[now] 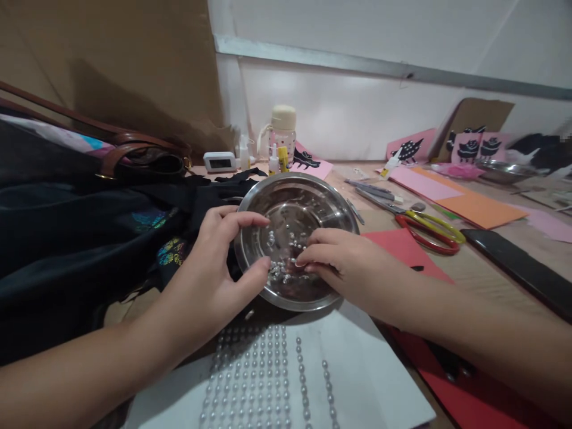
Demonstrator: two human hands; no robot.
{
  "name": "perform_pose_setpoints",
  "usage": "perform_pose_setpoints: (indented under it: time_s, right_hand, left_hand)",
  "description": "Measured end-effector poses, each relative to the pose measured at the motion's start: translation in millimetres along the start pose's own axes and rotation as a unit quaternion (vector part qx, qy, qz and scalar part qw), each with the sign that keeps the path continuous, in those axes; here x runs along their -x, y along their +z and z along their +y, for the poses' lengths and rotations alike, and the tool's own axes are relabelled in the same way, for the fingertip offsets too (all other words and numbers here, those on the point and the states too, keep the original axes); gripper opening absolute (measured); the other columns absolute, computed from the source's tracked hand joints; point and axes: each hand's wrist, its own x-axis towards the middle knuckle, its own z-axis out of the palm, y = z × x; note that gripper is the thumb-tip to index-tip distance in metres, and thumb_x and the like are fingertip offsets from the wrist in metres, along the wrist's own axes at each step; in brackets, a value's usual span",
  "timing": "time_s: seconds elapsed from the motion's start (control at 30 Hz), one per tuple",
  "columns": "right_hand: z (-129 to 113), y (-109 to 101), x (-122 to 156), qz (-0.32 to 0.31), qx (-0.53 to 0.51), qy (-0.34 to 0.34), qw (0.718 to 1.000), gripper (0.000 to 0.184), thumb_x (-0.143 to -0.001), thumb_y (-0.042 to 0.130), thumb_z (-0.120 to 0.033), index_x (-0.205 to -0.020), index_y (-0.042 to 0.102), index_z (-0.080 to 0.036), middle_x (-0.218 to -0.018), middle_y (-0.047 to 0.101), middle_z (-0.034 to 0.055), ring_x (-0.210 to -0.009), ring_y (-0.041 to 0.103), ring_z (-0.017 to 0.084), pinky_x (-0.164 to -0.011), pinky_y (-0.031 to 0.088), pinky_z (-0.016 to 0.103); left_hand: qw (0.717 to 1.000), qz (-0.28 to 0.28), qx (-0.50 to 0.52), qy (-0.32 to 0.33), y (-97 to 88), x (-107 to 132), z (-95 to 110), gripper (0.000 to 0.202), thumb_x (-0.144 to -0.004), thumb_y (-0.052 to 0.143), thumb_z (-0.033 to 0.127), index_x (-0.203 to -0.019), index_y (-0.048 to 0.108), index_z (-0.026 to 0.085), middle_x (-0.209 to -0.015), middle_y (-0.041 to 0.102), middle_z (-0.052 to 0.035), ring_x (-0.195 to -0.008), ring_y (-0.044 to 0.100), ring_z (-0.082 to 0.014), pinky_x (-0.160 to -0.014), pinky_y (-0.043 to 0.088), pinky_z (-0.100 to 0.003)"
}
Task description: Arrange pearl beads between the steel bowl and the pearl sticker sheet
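A shiny metal bowl (308,302) stands in front of me with small silvery beads (279,271) lying loose at its bottom. Over its left side is my left hand (226,250), thumb and forefinger wide apart above the beads; its other fingers are mostly hidden. My right hand (333,256) reaches in from the right, fingertips drawn together among the beads. Whatever lies between those fingertips is too small to make out. Just below the bowl, a white sheet (357,363) carries rows of silvery half-pearls (254,375).
Dark cloth (89,238) fills the left side. Behind the bowl stand a bottle (283,128), small glue bottles (273,161) and a white digital display (220,161). To the right lie red-and-yellow-handled scissors (429,232), a black phone-like slab (522,265), red paper (406,253) and orange paper (473,199).
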Motion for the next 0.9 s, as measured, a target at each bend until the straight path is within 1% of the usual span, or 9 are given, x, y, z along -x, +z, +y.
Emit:
perform_pose_setpoints:
  time_s: [0.17,0.37,0.47,0.53,0.6,0.67,0.77,0.83,0.9]
  right_hand:
    - [1.7,2.3,-0.1,-0.027,0.012,-0.008,1.0,0.021,-0.092,0.055,-0.005,-0.097,0.071,-0.017,-0.099,0.067,0.0071,-0.09,0.062,0.02,-0.078,0.05,0.032]
    - [0.7,1.9,0.2,-0.035,0.024,-0.017,0.999,0.018,-0.094,0.055,-0.005,-0.092,0.069,-0.015,-0.095,0.066,0.0071,-0.089,0.061,0.02,-0.081,0.049,0.034]
    - [-5.0,-2.4,-5.0,-0.019,-0.013,0.038,0.999,0.017,-0.089,0.058,-0.003,-0.087,0.069,-0.016,-0.091,0.069,0.0065,-0.086,0.062,0.019,-0.08,0.049,0.033]
    - [-10.3,-8.3,-9.3,-0.006,-0.109,0.115,0.987,0.015,-0.088,0.06,-0.006,-0.087,0.069,-0.018,-0.089,0.071,0.0042,-0.082,0.064,0.017,-0.075,0.05,0.031]
    - [-15.2,-15.1,-12.7,-0.006,-0.259,0.197,0.946,0.01,-0.089,0.061,-0.013,-0.087,0.066,-0.021,-0.086,0.073,0.0017,-0.076,0.066,0.015,-0.068,0.051,0.027]
    - [-19.4,-20.5,-14.7,-0.014,-0.407,0.251,0.878,0.005,-0.09,0.06,-0.018,-0.087,0.062,-0.021,-0.081,0.074,0.0008,-0.07,0.066,0.013,-0.063,0.052,0.025]
    - [-24.9,-24.3,-15.7,-0.023,-0.541,0.275,0.795,0.008,-0.088,0.061,-0.016,-0.083,0.056,-0.02,-0.075,0.075,0.001,-0.064,0.068,0.01,-0.061,0.054,0.022]
    - [-27.5,-24.3,-15.6,-0.028,-0.579,0.275,0.767,0.013,-0.085,0.063,-0.012,-0.081,0.054,-0.02,-0.073,0.076,0.0007,-0.062,0.068,0.009,-0.06,0.054,0.02]
    - [-28.1,-23.2,-15.1,-0.036,-0.597,0.274,0.753,0.015,-0.083,0.066,-0.01,-0.08,0.054,-0.02,-0.073,0.076,0.0007,-0.062,0.069,0.009,-0.061,0.055,0.019]
  left_hand:
    - [1.0,0.006,-0.007,0.024,1.0,4.1,2.0,0.034,-0.089,0.058,0.026,-0.122,0.052,0.028,-0.126,0.045,-0.0039,-0.134,0.043,-0.0218,-0.109,0.041,-0.034]
    - [1.0,0.002,-0.012,0.023,0.9,3.1,2.6,0.032,-0.087,0.058,0.026,-0.119,0.053,0.027,-0.124,0.046,-0.005,-0.134,0.042,-0.0249,-0.107,0.043,-0.038]
    - [1.0,0.004,-0.007,0.021,0.6,3.7,3.3,0.032,-0.088,0.058,0.027,-0.119,0.054,0.027,-0.124,0.046,-0.0052,-0.132,0.044,-0.0252,-0.106,0.044,-0.039]
    - [1.0,0.005,0.002,0.018,0.7,3.8,2.8,0.032,-0.089,0.058,0.027,-0.12,0.053,0.028,-0.125,0.046,-0.0048,-0.13,0.046,-0.0238,-0.106,0.044,-0.038]
    - [1.0,0.002,0.01,0.008,1.0,2.6,1.4,0.031,-0.089,0.056,0.026,-0.12,0.053,0.027,-0.124,0.047,-0.0046,-0.127,0.048,-0.0227,-0.107,0.044,-0.039]
    - [1.0,-0.001,0.015,-0.006,1.7,0.2,-0.5,0.029,-0.089,0.055,0.025,-0.118,0.054,0.026,-0.123,0.048,-0.0047,-0.124,0.05,-0.0225,-0.107,0.045,-0.04]
    - [1.0,-0.001,0.024,-0.017,2.9,-2.9,-2.7,0.032,-0.086,0.051,0.02,-0.117,0.053,0.026,-0.124,0.048,-0.0052,-0.121,0.052,-0.0236,-0.105,0.046,-0.042]
    - [0.999,0.0,0.027,-0.021,3.4,-2.9,-3.1,0.034,-0.084,0.048,0.017,-0.116,0.053,0.026,-0.124,0.047,-0.0056,-0.124,0.051,-0.0256,-0.106,0.046,-0.046]
    - [0.999,0.003,0.024,-0.03,3.4,-1.6,-2.9,0.035,-0.083,0.048,0.017,-0.116,0.054,0.026,-0.123,0.047,-0.006,-0.128,0.049,-0.0281,-0.11,0.042,-0.052]
